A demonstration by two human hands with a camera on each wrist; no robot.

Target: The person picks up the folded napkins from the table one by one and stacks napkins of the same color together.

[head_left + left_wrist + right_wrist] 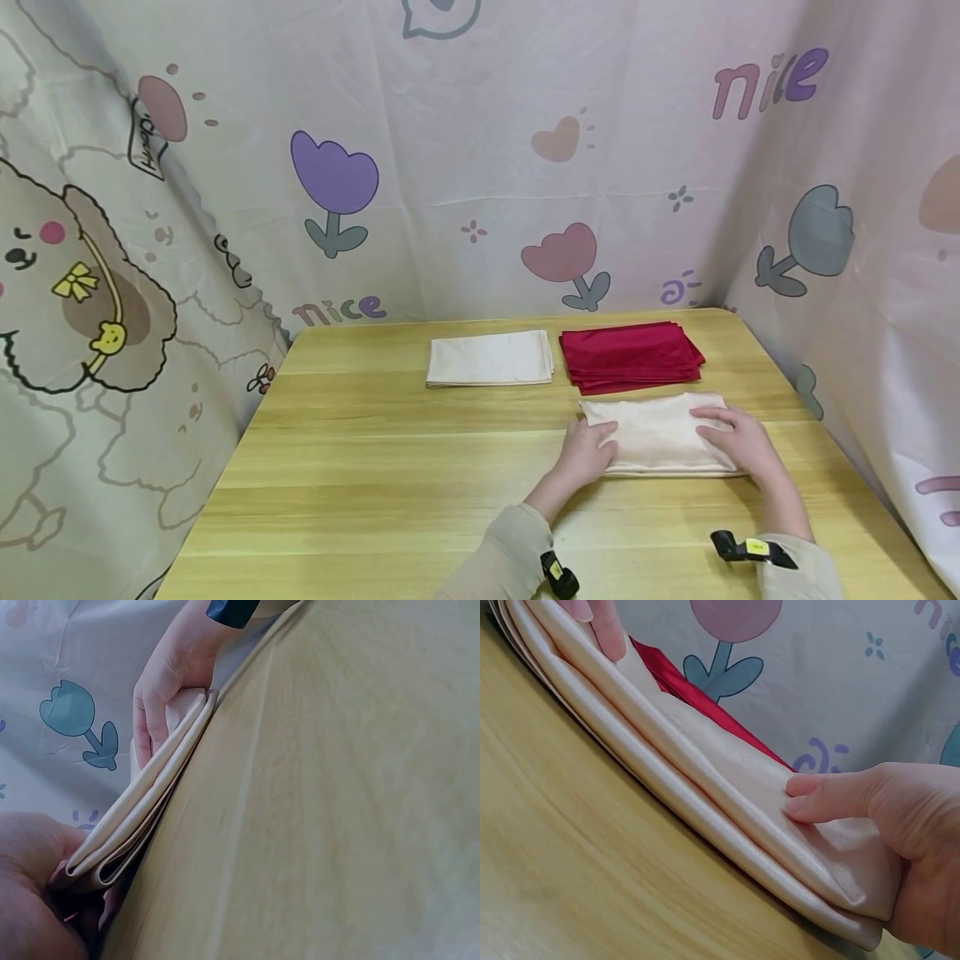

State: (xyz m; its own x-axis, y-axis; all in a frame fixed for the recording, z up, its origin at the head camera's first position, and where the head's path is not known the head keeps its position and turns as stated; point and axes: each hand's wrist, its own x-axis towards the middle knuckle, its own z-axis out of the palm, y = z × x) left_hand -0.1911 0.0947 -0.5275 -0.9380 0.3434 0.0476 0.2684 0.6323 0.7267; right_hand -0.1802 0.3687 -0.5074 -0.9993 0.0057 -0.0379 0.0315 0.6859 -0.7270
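Note:
A folded cream satin cloth (pixel 660 437) lies at the right of the table, its layers stacked with rounded folds along the near side. At its left end my left hand (pixel 588 452) grips the cloth, thumb on top and fingers partly hidden beneath in the left wrist view. My right hand (pixel 738 442) holds the opposite end, with fingertips (pixel 799 806) lying on the upper layer; its other fingers are hidden in the right wrist view. Behind are a folded red cloth (pixel 630 357) and, to its left, a folded white cloth (pixel 489 358).
The wooden table (pixel 360 467) extends left and toward me from the cloths. Printed fabric curtains (pixel 450 167) hang along its back and both sides. Black wrist cameras (pixel 752 548) sit on both sleeves.

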